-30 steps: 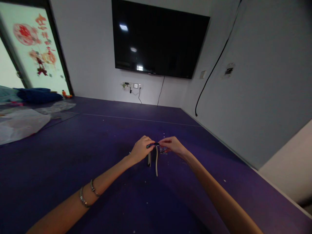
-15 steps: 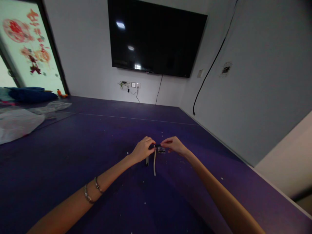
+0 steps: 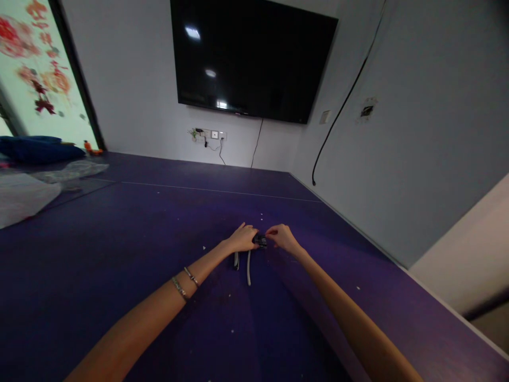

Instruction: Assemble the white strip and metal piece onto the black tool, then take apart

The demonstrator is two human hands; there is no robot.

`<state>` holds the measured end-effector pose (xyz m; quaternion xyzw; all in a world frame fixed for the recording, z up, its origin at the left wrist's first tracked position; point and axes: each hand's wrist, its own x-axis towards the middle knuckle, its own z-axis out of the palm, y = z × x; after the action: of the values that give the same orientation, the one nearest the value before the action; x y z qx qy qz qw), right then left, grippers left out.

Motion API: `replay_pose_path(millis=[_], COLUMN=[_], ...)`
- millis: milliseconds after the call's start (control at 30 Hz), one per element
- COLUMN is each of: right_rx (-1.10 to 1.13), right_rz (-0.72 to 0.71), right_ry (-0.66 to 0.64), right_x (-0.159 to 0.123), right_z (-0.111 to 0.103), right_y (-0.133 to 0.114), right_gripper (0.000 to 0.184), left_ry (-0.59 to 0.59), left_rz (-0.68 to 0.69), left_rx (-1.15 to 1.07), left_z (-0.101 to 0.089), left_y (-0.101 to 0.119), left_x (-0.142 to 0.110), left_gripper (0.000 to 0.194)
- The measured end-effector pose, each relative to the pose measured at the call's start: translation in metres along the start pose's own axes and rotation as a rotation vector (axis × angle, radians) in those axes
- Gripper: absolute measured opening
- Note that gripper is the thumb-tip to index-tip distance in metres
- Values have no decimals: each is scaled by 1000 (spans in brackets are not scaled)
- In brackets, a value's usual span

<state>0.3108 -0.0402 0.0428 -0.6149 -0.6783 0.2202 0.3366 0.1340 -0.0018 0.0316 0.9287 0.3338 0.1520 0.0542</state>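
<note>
Two bare hands come close together over the purple surface [image 3: 167, 318]. The left hand [image 3: 242, 239] has its thumb and fingers narrowed on the left end of a small dark piece [image 3: 260, 241]. The right hand [image 3: 281, 237] has its fingertips drawn close together at the piece's right end; whether they grip anything, I cannot tell. The piece sits between the hands, too small and blurred to make out, and it is unclear if it rests on the surface or is lifted.

Just on the near side of the left hand, a pale strip [image 3: 249, 269] runs toward the wearer, and left of it is a shorter dark-edged strip [image 3: 236, 261]. Two bracelets [image 3: 181, 288] circle the left forearm. Small white specks dot the surface around.

Farther off to the left lie a white plastic bag [image 3: 26, 197], a clear sheet [image 3: 79, 170], a dark blue cloth [image 3: 43, 151] and a small orange thing [image 3: 88, 147]. On the far wall hangs a TV [image 3: 254, 58], with sockets [image 3: 214, 135] below it. A black cable [image 3: 344, 106] hangs at the right wall.
</note>
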Motion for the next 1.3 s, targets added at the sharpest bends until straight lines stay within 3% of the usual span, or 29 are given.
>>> replay_pose_path(millis=[567,933,1167,1300], right_rx=[-12,-78,-29,-16], right_rz=[-66,-106,-72,-74], right_ry=[-93,-149,0,15], right_x=[2,7,5,1], right_z=[10,15,4,-11], right_y=[10,18,11,9], right_gripper=[17,21,19,18], left_ry=[0,-36,-37,47], left_rz=[40,29,28,-35], left_rx=[-47,38,97,121], left_z=[7,9,1,-12], left_y=[-3,-3,6,17], left_x=[-7,-5,-8,-16], left_gripper=[26,31,40,41])
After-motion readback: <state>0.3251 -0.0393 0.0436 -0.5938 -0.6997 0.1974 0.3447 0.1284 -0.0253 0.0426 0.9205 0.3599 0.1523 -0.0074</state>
